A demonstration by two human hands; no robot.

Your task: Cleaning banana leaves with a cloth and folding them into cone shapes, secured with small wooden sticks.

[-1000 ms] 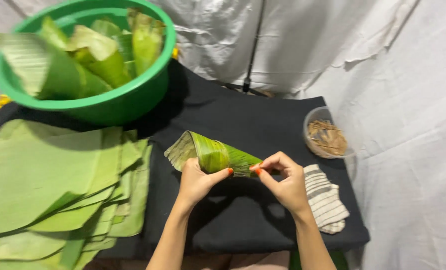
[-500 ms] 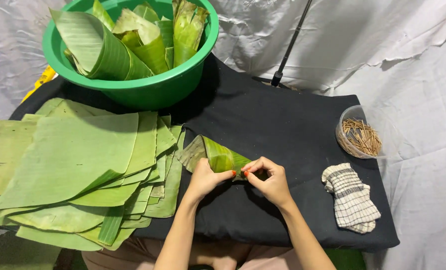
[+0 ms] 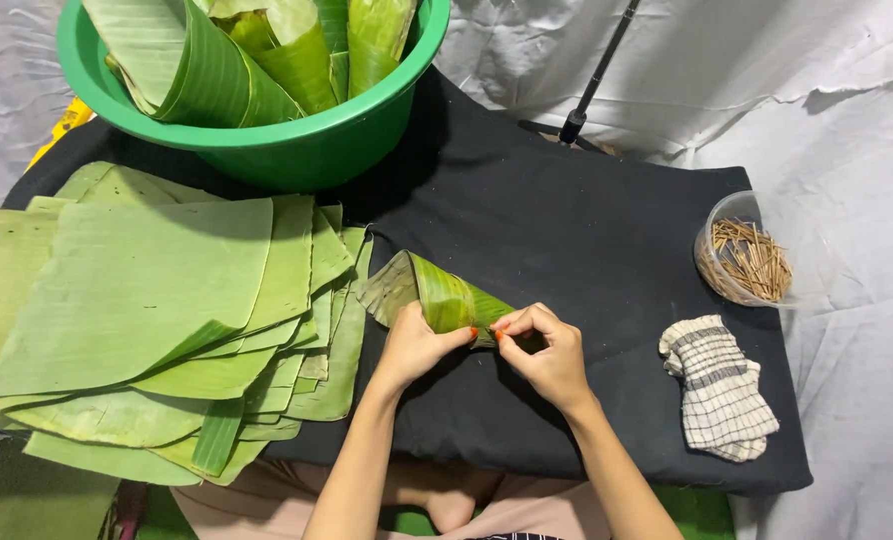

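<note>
Black cloth (image 3: 587,250) | left hand (image 3: 412,345) grips leaf cone (image 3: 437,295) | right hand (image 3: 547,355) pinches its tip

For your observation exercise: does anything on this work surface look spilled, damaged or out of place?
Nothing stands out. The leaf cone sits between both hands, cut leaves lie stacked, sticks stay inside their cup, and the folded cloth lies flat.

Bare forearms, no sleeves; fingernails painted orange-red (both hands).

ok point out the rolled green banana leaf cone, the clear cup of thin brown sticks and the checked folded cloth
rolled green banana leaf cone (image 3: 437,293), head view, middle of the wrap
clear cup of thin brown sticks (image 3: 750,262), head view, stick pile
checked folded cloth (image 3: 719,388), head view, centre fold
</note>
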